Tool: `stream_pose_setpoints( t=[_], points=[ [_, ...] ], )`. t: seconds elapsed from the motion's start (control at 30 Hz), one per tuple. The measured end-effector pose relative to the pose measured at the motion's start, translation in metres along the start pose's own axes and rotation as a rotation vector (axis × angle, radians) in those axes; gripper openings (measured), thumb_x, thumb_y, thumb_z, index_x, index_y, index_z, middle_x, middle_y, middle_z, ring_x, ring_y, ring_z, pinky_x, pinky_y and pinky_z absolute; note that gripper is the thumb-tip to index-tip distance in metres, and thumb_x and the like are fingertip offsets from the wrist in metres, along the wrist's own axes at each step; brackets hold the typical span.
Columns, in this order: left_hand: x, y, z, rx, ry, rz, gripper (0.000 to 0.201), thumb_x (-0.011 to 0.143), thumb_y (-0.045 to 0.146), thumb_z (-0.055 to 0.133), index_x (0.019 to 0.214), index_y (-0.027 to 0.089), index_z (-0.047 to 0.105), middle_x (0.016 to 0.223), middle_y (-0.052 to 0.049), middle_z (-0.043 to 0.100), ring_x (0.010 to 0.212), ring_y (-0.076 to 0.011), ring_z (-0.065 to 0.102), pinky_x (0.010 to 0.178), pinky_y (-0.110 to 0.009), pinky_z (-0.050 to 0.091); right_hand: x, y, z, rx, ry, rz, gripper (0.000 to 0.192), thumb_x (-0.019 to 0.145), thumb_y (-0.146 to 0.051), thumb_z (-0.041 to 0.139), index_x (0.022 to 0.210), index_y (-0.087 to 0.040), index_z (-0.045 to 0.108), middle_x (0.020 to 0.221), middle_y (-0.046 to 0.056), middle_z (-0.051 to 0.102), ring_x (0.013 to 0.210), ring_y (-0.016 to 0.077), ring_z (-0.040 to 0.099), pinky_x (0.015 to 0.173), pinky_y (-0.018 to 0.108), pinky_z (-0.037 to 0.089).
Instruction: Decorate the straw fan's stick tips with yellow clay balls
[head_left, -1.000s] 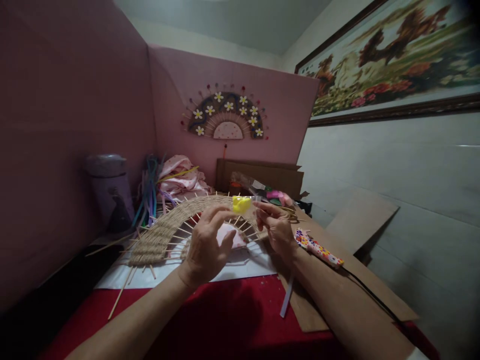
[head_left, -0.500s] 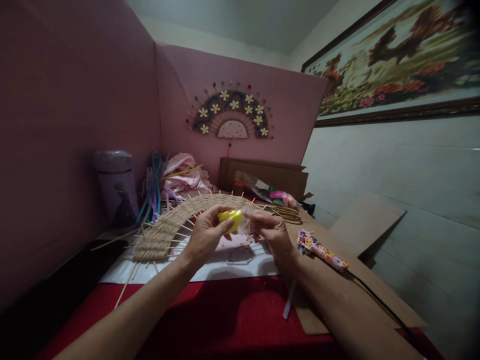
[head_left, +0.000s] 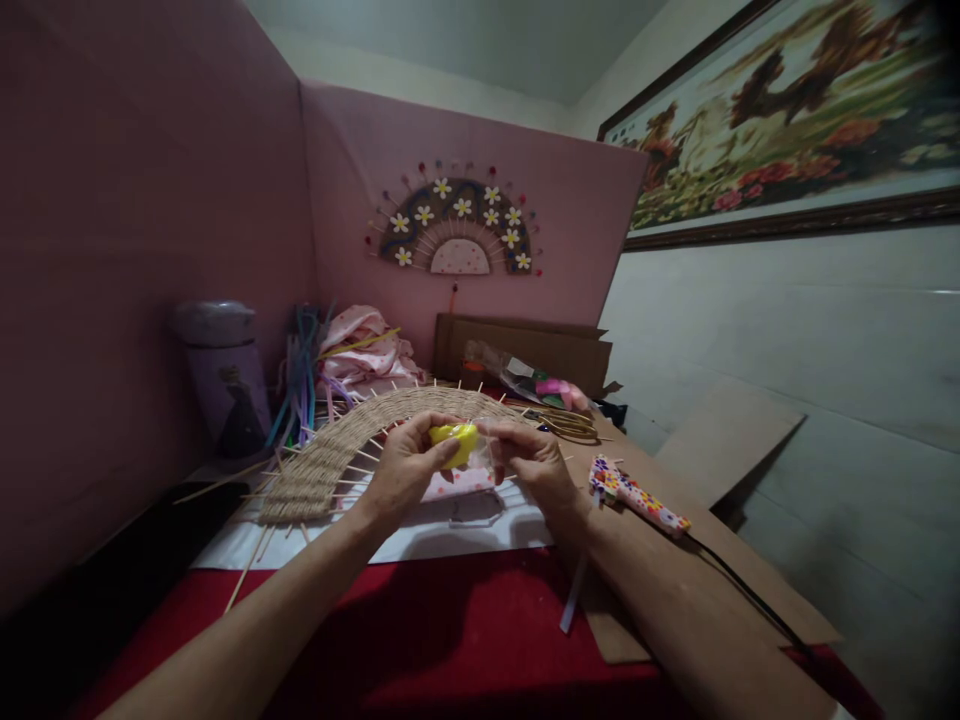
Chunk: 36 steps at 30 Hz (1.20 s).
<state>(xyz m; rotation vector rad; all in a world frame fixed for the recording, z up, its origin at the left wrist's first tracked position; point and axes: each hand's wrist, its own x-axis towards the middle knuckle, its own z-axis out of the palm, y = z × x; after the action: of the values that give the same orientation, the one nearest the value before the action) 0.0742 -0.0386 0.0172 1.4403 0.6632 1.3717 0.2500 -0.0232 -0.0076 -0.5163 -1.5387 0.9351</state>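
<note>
A: Pink panels point(head_left: 150, 200) are enclosing the bench at left and back, and a finished fan point(head_left: 454, 228) with white flowers is hanging on the back panel. What is lying on the red cloth point(head_left: 450, 640)?

B: Head view: a white sheet point(head_left: 420, 540) is lying on the cloth, and a half-woven fan point(head_left: 330, 455) of twine and sticks is resting on the sheet. A floral glue gun point(head_left: 637, 495) is lying on brown card point(head_left: 720, 590) to the right, its black cord trailing toward the near edge.

A: What are the hands doing?

B: The left hand point(head_left: 405, 470) is closing its thumb and fingers on a yellow piece point(head_left: 454, 441), gripping it above the woven fan. The right hand point(head_left: 536, 465) is pinching a clear wrapper point(head_left: 484, 450) that is touching the yellow piece; both hands are hovering just over the sheet.

A: And behind them?

B: A lidded jar point(head_left: 221, 375) is standing at left by the panel, with coloured strips point(head_left: 300, 380) and pink fabric point(head_left: 364, 350) beside it. A cardboard box point(head_left: 525, 350) is standing against the back panel.
</note>
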Motion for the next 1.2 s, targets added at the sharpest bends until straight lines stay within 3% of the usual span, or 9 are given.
stream_pose_setpoints(
  t=[0.13, 0.33, 0.5, 0.67, 0.87, 1.03, 1.2],
  points=[
    [0.0008, 0.0000, -0.0014, 0.027, -0.010, -0.005, 0.031, 0.065, 0.032, 0.073, 0.085, 0.011, 0.061, 0.065, -0.002, 0.064, 0.055, -0.0107, 0.058, 0.046, -0.021, 0.045, -0.0002, -0.0003, 0.0014, -0.034, 0.006, -0.023, 0.018, 0.072, -0.030, 0.073, 0.090, -0.026, 0.076, 0.077, 0.000, 0.058, 0.058, 0.0089, 0.053, 0.048, 0.023, 0.052],
    [-0.0001, -0.0001, -0.0015, 0.021, -0.057, -0.041, 0.032, 0.067, 0.033, 0.073, 0.086, 0.011, 0.060, 0.066, -0.003, 0.065, 0.057, -0.0119, 0.060, 0.047, -0.020, 0.043, 0.0002, 0.0037, 0.0012, 0.077, -0.015, 0.034, 0.028, 0.069, -0.030, 0.076, 0.096, -0.028, 0.074, 0.075, 0.000, 0.063, 0.060, 0.0093, 0.052, 0.052, 0.024, 0.051],
    [-0.0002, -0.0024, -0.0017, -0.016, -0.040, -0.047, 0.029, 0.066, 0.031, 0.074, 0.083, 0.011, 0.062, 0.067, -0.003, 0.066, 0.056, -0.0116, 0.060, 0.049, -0.021, 0.044, 0.0001, 0.0023, 0.0025, 0.146, -0.049, 0.084, 0.017, 0.067, -0.028, 0.078, 0.085, -0.027, 0.075, 0.063, -0.003, 0.061, 0.054, 0.0080, 0.054, 0.053, 0.023, 0.050],
    [0.0005, -0.0070, -0.0025, -0.046, -0.020, -0.040, 0.029, 0.065, 0.031, 0.076, 0.083, 0.011, 0.064, 0.066, -0.003, 0.066, 0.055, -0.0114, 0.060, 0.049, -0.021, 0.045, -0.0004, 0.0007, 0.0060, 0.099, -0.032, 0.093, 0.014, 0.065, -0.031, 0.079, 0.075, -0.024, 0.073, 0.070, -0.001, 0.064, 0.056, 0.0083, 0.055, 0.051, 0.021, 0.050],
    [0.0013, -0.0055, -0.0009, -0.086, 0.018, -0.032, 0.035, 0.069, 0.040, 0.073, 0.086, 0.011, 0.066, 0.072, -0.005, 0.067, 0.059, -0.0129, 0.061, 0.049, -0.022, 0.049, -0.0002, 0.0028, 0.0031, 0.092, 0.045, 0.084, 0.023, 0.065, -0.030, 0.078, 0.087, -0.025, 0.075, 0.070, -0.001, 0.065, 0.056, 0.0080, 0.053, 0.050, 0.022, 0.050],
    [0.0006, -0.0039, -0.0020, -0.083, 0.026, -0.066, 0.037, 0.070, 0.044, 0.071, 0.086, 0.010, 0.068, 0.072, -0.005, 0.066, 0.059, -0.0131, 0.061, 0.049, -0.022, 0.049, -0.0001, 0.0029, 0.0014, 0.050, -0.080, 0.091, 0.025, 0.071, -0.028, 0.073, 0.096, -0.027, 0.074, 0.065, -0.003, 0.059, 0.057, 0.0076, 0.051, 0.053, 0.022, 0.050],
    [0.0004, -0.0055, -0.0008, -0.049, 0.034, -0.054, 0.038, 0.070, 0.044, 0.071, 0.085, 0.010, 0.068, 0.067, -0.005, 0.066, 0.056, -0.0140, 0.060, 0.048, -0.023, 0.049, -0.0001, 0.0013, 0.0023, 0.094, -0.073, 0.116, 0.020, 0.069, -0.029, 0.075, 0.088, -0.027, 0.075, 0.077, -0.001, 0.065, 0.059, 0.0083, 0.053, 0.052, 0.021, 0.049]
  ],
)
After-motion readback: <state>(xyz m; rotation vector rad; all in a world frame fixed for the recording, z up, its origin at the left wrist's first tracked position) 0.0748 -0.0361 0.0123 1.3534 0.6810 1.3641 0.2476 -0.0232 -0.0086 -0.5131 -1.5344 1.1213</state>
